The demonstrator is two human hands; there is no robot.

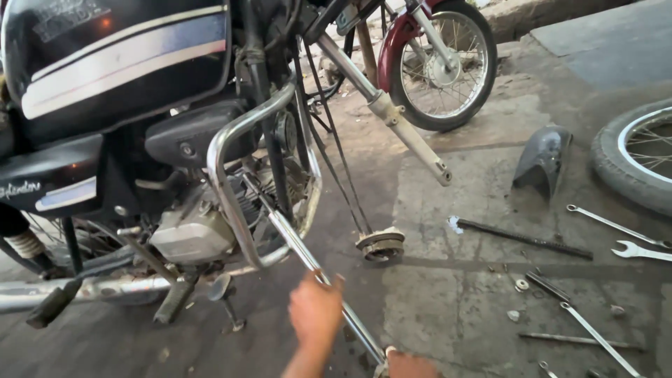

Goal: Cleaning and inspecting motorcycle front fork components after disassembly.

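We grip the fork tube (308, 255) with our left hand (316, 313) closed around it; our right hand (413, 365) steadies its lower end, grip unclear; easing it from the motorcycle (126, 126) likely needs a straight pull.

A long chromed fork tube (308, 255) runs on a slant from about ten o'clock, up beside the engine and crash guard of the black motorcycle, down to about four o'clock at the bottom edge of the picture. It is a straight, slim, polished metal shaft, bright along its upper stretch and duller lower down. The left hand (316, 311) wraps around its lower middle, fingers closed over the shaft. The right hand (411, 365), only partly in view at six o'clock, meets the tube's bottom end near the frame edge.
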